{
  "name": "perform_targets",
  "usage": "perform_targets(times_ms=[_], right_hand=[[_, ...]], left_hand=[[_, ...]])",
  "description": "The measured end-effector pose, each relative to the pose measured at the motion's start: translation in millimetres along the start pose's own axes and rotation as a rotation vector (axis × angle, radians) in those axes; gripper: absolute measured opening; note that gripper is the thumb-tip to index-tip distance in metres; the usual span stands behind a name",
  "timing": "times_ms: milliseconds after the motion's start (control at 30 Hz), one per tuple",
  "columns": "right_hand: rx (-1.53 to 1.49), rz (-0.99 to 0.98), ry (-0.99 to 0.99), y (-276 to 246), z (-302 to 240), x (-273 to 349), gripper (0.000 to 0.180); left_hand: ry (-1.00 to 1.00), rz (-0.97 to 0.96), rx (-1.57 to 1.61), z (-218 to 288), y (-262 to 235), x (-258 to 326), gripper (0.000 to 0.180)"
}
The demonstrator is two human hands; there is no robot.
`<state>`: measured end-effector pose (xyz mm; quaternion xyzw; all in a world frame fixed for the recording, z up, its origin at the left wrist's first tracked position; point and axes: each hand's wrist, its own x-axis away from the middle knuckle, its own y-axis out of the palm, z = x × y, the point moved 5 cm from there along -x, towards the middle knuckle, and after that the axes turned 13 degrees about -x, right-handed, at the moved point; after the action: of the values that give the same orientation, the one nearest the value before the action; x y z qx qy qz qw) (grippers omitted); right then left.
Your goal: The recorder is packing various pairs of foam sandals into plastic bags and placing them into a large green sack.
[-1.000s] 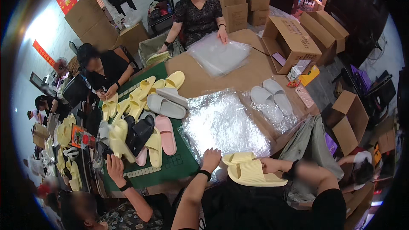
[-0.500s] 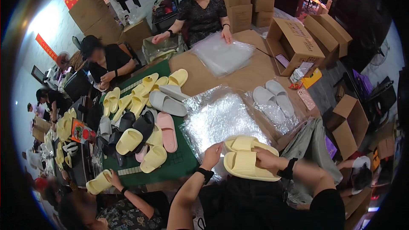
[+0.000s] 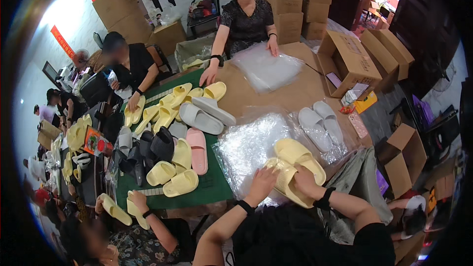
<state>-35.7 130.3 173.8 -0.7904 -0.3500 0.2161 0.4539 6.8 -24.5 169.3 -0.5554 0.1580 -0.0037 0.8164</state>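
Left hand [image 3: 261, 183]: fingers flat on the pair of yellow slippers [image 3: 295, 167] — pressing, not gripping.
Right hand [image 3: 301, 180]: curled over the same pair.
Slippers: stacked on clear plastic bags [image 3: 249, 148] — desk [image 3: 290, 93] edge nearest the person.

We are in a packing workshop: stacked cardboard boxes [image 3: 288, 0] against the wall, loose foam slippers [image 3: 189, 118] heaped on a green mat [image 3: 212, 187], clear plastic bags [image 3: 251, 145] spread on the brown table [image 3: 295, 91] (several people seated round it).
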Motion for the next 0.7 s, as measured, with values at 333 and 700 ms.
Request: perform_targets(times_ms=[333,700], right_hand=[[-0.256,0.411,-0.206,25,36,-33,0.040],[-0.785,-0.486,0.059,11,-18,-54,0.073]], left_hand=[[0.074,-0.079,0.608,49,-8,-11,0.028],[-0.492,-0.077,1.063,-14,-36,-16,0.030]])
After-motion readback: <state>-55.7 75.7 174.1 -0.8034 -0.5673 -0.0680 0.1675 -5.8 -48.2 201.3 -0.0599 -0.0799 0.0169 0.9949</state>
